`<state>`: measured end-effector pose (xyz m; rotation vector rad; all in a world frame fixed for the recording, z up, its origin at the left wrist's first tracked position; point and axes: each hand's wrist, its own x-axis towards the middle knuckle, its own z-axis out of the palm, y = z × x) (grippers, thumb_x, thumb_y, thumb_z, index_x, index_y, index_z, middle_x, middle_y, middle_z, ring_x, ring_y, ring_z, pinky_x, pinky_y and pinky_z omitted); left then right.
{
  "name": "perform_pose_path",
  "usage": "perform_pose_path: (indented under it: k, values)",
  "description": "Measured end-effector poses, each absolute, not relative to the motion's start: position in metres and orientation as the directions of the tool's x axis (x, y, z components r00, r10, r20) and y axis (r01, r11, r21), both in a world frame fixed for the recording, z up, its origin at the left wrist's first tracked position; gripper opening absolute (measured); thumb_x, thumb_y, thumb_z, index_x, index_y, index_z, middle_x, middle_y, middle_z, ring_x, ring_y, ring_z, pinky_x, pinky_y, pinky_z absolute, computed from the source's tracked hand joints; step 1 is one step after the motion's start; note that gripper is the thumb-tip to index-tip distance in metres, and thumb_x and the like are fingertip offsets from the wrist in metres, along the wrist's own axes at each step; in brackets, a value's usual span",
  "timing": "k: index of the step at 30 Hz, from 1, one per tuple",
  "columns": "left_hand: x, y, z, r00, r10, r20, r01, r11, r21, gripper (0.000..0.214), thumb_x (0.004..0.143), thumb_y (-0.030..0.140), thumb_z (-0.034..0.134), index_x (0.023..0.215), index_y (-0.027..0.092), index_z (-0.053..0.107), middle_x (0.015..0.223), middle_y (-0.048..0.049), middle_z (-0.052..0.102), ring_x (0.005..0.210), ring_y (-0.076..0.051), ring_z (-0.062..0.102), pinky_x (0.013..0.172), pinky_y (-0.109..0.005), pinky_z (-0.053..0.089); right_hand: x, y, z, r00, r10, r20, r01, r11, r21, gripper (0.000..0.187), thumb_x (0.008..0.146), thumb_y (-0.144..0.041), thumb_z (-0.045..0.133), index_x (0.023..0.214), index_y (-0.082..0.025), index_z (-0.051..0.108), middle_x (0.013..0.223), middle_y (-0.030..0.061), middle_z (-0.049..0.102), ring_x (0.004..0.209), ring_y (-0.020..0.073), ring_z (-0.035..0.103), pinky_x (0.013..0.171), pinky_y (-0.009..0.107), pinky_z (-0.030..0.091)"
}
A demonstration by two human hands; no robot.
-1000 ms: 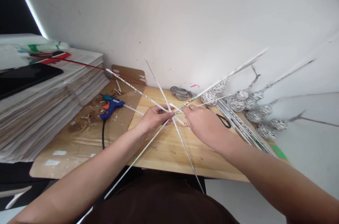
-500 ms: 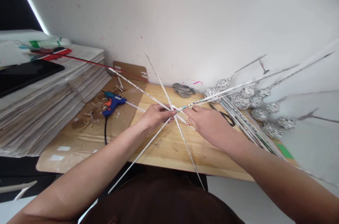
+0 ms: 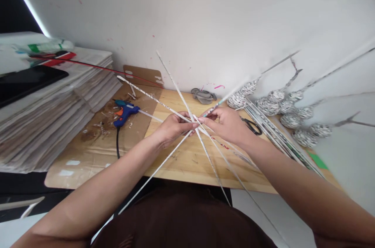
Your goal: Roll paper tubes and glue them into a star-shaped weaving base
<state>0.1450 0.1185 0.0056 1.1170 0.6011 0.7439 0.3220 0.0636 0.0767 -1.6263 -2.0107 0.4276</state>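
Several thin rolled newspaper sticks (image 3: 175,80) cross at one centre and fan out like spokes above the table. My left hand (image 3: 175,127) pinches them at the crossing, thumb on top. Close beside it, my right hand (image 3: 224,125) has thumb and fingers closed on a paper stick with a blue-green patch (image 3: 218,104), which slants up to the right and blurs toward its end. Another paper stick (image 3: 231,168) runs from the crossing down past my right wrist to the lower right. The fingertips partly hide the crossing.
A blue glue gun (image 3: 125,114) lies on stained cardboard (image 3: 88,154) at left, near a tall newspaper stack (image 3: 79,84). At right are black-handled scissors (image 3: 252,126), loose paper sticks (image 3: 272,138) and woven paper balls (image 3: 268,106). A grey cloth (image 3: 203,95) lies by the wall.
My right hand has turned, its fingers now more upright near the crossing. One long stick that pointed up right now runs down to the lower right. My left hand keeps its pinch.
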Motion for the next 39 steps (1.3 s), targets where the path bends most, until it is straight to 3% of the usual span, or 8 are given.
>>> perform_pose_path:
  k: [3,11,16,28,35,39]
  values:
    - [0.144,0.119,0.006,0.625,0.778,-0.069,-0.222,0.262,0.939,0.028,0.066,0.026,0.082,0.085,0.014,0.065,0.072,-0.0004,0.065,0.061,-0.008,0.059,0.060,-0.020,0.047,0.320,0.068,0.071,-0.074,0.983,0.167,0.751,0.165,-0.639,0.020,0.082,-0.034,0.064,0.084,-0.016,0.072,0.079,0.0035,0.073,0.072,0.0159,0.065,0.066,0.026,0.046]
    - [0.143,0.117,0.010,0.580,0.805,-0.123,-0.287,0.344,0.894,0.038,0.064,0.028,0.083,0.095,0.017,0.063,0.076,0.0003,0.067,0.060,-0.011,0.062,0.056,-0.024,0.052,0.325,0.078,0.062,-0.078,0.991,0.105,0.743,0.128,-0.657,0.025,0.082,-0.038,0.061,0.083,-0.015,0.071,0.076,0.0042,0.071,0.068,0.0155,0.062,0.062,0.026,0.043]
    - [0.146,0.117,0.011,0.533,0.831,-0.159,-0.292,0.357,0.887,0.029,0.068,0.034,0.079,0.082,0.016,0.060,0.068,0.0017,0.064,0.053,-0.010,0.059,0.050,-0.024,0.051,0.326,0.082,0.056,-0.068,0.994,0.090,0.701,0.112,-0.704,0.025,0.080,-0.040,0.064,0.082,-0.016,0.070,0.075,0.0033,0.071,0.066,0.0151,0.061,0.059,0.026,0.042]
    - [0.149,0.119,0.011,0.508,0.824,-0.252,-0.283,0.436,0.854,0.016,0.066,0.018,0.076,0.071,0.011,0.062,0.061,-0.0025,0.064,0.051,-0.011,0.059,0.051,-0.022,0.049,0.318,0.086,0.050,-0.052,0.997,0.058,0.600,0.077,-0.796,0.021,0.079,-0.034,0.063,0.081,-0.014,0.068,0.075,0.0058,0.071,0.068,0.0171,0.063,0.062,0.028,0.046]
    - [0.148,0.120,0.011,0.497,0.844,-0.201,-0.301,0.385,0.872,0.017,0.066,0.020,0.076,0.071,0.012,0.062,0.060,0.0004,0.062,0.051,-0.009,0.058,0.051,-0.019,0.047,0.312,0.089,0.044,-0.041,0.997,0.060,0.517,0.073,-0.853,0.017,0.079,-0.032,0.062,0.080,-0.014,0.065,0.076,0.0049,0.070,0.068,0.0161,0.063,0.063,0.028,0.047]
    - [0.146,0.123,0.010,0.496,0.849,-0.182,-0.252,0.342,0.905,0.023,0.067,0.028,0.077,0.076,0.012,0.063,0.065,-0.0010,0.064,0.055,-0.011,0.060,0.055,-0.022,0.050,0.308,0.091,0.047,-0.019,0.997,0.076,0.550,0.074,-0.832,0.018,0.080,-0.033,0.062,0.079,-0.015,0.065,0.072,0.0033,0.069,0.064,0.0154,0.061,0.061,0.028,0.046]
